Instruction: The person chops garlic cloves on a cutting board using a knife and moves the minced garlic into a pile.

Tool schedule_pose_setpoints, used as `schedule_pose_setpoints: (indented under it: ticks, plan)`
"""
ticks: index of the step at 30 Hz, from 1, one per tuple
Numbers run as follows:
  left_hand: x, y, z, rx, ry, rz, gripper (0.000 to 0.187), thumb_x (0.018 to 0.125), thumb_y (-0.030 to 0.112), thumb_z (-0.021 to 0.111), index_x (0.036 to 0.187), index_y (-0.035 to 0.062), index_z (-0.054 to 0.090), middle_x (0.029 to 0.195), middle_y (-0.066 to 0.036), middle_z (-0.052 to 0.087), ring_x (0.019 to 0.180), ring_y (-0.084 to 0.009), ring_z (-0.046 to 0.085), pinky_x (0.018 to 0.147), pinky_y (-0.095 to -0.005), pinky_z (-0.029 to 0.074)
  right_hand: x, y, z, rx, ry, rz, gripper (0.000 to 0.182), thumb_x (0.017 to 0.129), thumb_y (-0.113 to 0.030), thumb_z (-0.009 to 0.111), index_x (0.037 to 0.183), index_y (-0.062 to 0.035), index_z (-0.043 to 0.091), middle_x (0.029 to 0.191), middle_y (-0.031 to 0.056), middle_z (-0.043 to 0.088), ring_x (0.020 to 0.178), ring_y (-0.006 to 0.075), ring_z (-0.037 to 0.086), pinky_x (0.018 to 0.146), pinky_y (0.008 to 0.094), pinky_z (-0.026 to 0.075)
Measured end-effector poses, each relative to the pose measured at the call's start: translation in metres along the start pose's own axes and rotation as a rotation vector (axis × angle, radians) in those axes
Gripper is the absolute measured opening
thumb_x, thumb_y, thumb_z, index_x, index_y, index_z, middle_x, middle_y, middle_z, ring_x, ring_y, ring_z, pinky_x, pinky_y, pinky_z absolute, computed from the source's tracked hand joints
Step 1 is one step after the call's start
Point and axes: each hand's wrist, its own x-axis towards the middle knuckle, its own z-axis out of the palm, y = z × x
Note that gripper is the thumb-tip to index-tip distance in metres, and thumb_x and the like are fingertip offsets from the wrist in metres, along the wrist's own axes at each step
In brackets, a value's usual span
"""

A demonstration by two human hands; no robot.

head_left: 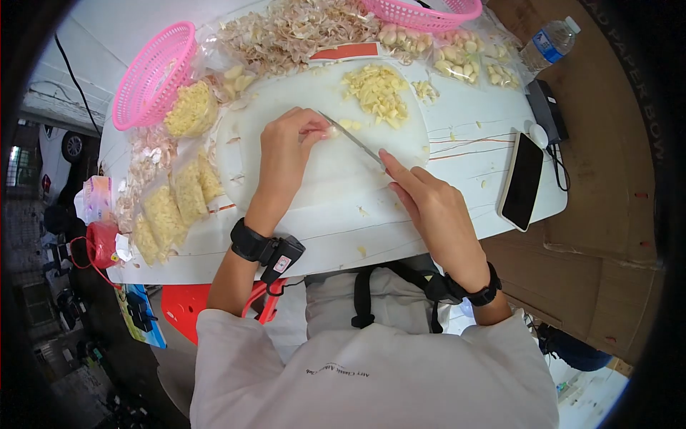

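Note:
My right hand [427,201] grips a knife [354,138] whose thin blade points up and left across the white cutting board [336,168]. Near the blade's tip, my left hand [291,136] pinches a small pale garlic clove [331,133] just over the board. A few cut slices [349,124] lie beside the blade. Farther back on the board is a heap of sliced garlic [377,93]. The knife's handle is mostly hidden inside my right hand.
Garlic skins [286,34] are piled behind the board. Pink baskets [155,77] and bags of chopped garlic [164,214] stand left; bags of whole cloves [457,58] lie at the back. A phone [521,181] and a bottle [551,44] are on the right.

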Motion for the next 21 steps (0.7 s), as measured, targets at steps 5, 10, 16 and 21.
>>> schedule_pose_setpoints:
  ticks: [5,10,16,21]
  plan:
    - [0.0,0.0,0.001,0.0,0.007,0.011,0.012,0.077,-0.003,0.073,0.088,-0.0012,0.07,0.084,-0.013,0.07,0.077,-0.0242,0.071,0.071,-0.0312,0.055,0.011,0.007,0.014,-0.005,-0.011,-0.039,0.043,0.095,-0.014,0.059,0.137,-0.0121,0.053,0.078,0.0128,0.059,0.065,0.0341,0.063,0.055,0.0433,0.051]
    - [0.0,0.003,0.0,0.006,0.009,0.006,0.012,0.077,-0.003,0.074,0.088,-0.0013,0.07,0.084,-0.013,0.069,0.076,-0.0242,0.07,0.071,-0.0312,0.055,0.013,0.019,0.032,0.081,0.03,-0.041,0.043,0.095,-0.014,0.058,0.138,-0.0116,0.053,0.079,0.0137,0.06,0.066,0.0346,0.063,0.057,0.0436,0.052]
    - [0.0,-0.002,0.002,0.005,-0.001,-0.018,0.012,0.077,-0.003,0.073,0.088,-0.0017,0.069,0.085,-0.013,0.069,0.077,-0.0238,0.07,0.071,-0.0314,0.055,0.005,0.016,0.022,0.078,0.047,-0.013,0.045,0.095,-0.013,0.06,0.139,-0.0147,0.053,0.078,0.0133,0.059,0.062,0.0344,0.061,0.056,0.0429,0.052]
    - [0.0,-0.002,0.003,-0.001,0.011,-0.024,0.012,0.077,-0.003,0.074,0.088,-0.0014,0.069,0.085,-0.012,0.069,0.077,-0.0233,0.071,0.071,-0.0316,0.055,-0.005,0.006,0.008,0.05,0.064,0.015,0.047,0.093,-0.01,0.063,0.139,-0.0142,0.055,0.076,0.0125,0.056,0.058,0.0336,0.059,0.053,0.0418,0.05]
